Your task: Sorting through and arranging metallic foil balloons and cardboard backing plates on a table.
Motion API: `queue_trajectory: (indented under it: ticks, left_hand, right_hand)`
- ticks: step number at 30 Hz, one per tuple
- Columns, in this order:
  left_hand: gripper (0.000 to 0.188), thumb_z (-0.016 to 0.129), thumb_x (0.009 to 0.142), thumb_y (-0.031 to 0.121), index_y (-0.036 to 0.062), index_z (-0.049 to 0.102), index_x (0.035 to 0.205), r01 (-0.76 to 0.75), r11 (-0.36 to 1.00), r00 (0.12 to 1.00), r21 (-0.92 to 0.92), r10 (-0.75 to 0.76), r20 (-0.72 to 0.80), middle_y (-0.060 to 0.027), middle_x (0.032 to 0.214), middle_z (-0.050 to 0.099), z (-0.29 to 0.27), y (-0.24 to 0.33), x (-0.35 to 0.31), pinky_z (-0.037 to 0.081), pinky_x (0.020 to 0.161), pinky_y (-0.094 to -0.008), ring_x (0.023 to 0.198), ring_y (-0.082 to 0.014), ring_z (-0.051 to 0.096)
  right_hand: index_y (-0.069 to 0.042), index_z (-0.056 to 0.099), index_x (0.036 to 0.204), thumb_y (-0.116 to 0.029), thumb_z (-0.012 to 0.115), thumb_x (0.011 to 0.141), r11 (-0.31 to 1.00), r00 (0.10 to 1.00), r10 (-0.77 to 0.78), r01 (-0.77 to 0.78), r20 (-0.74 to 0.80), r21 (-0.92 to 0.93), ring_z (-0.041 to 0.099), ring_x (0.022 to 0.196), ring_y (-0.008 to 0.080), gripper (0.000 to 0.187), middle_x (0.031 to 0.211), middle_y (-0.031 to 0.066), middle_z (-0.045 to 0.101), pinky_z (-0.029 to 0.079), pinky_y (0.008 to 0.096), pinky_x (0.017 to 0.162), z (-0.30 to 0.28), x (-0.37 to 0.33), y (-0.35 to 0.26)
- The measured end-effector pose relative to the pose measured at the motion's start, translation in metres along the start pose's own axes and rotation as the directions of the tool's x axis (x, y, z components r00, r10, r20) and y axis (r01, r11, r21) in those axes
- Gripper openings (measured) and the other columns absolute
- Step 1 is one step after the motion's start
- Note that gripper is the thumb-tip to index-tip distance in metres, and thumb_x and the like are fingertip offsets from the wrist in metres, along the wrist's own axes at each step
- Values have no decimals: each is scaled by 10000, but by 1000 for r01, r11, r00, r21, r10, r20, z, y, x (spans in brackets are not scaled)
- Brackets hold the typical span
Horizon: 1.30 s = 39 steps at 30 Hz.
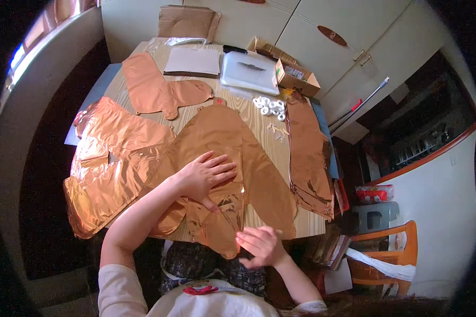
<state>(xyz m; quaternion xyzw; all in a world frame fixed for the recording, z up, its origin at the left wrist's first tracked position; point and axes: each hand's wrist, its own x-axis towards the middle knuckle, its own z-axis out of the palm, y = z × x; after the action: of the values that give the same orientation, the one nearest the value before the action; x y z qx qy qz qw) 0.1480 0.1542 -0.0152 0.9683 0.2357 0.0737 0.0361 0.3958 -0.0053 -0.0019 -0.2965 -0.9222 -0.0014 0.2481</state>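
A large, flat, copper-coloured foil balloon (211, 132) lies across the middle of the wooden-topped table, part of it folded over near me. My left hand (209, 177) rests palm down on it with the fingers spread. At the near edge, my right hand (262, 245) has its fingertips against the folded foil end, thumb apart from the fingers. Left of my forearm lies a pile of shiny, crinkled copper foil balloons (111, 164). Another flat foil balloon (153, 87) lies farther back on the left.
A folded copper foil stack (308, 150) lines the right side. White rings (269, 107) and small pale pieces (276, 131) lie beside it. At the back are a clear plastic box (248, 74), white sheets (192, 61) and an open carton (297, 78). A wooden chair (402, 253) stands right.
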Motion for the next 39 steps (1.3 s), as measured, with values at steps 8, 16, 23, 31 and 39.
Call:
queue_trajectory:
  ticks: [8,16,23,31,39]
  left_hand:
    - [1094,551,566,785,77,321,1369,5,1000,1000,-6,-5,3,-87,1450,266,-1,1,1,161,1082,-491,1349,-293,201]
    - [1110,558,549,792,75,327,1364,10,1000,1000,-23,-10,-5,-90,1451,264,-1,0,2,157,1082,-494,1348,-295,203]
    - [1103,558,545,796,84,339,1358,14,999,1000,-46,-15,-26,-100,1445,271,-2,0,0,156,1082,-496,1347,-299,202]
    - [1097,561,548,792,86,340,1358,9,1000,1000,-22,-9,-12,-100,1441,279,-3,1,1,163,1078,-498,1348,-299,202]
    - [1051,540,589,769,87,343,1364,16,1000,1000,-14,-16,-26,-94,1437,295,-5,1,0,145,1089,-477,1347,-279,212]
  right_hand:
    - [-107,638,889,-212,700,722,973,974,225,-226,24,39,552,957,150,206,969,-11,633,385,321,783,16,22,25]
    - [-123,640,1043,-487,658,668,942,940,333,-335,78,14,515,1090,199,523,1053,-9,636,361,349,871,17,27,40]
    - [-126,570,1194,-656,558,666,942,928,330,-313,171,-120,436,1191,234,749,1233,13,555,315,391,937,15,32,49]
    - [-95,540,1219,-636,587,671,953,939,302,-295,164,-66,415,1212,249,771,1245,38,540,299,411,966,18,30,52]
    - [-98,574,1173,-490,604,764,967,954,255,-256,159,-14,419,1226,253,567,1252,43,533,307,405,958,17,34,56]
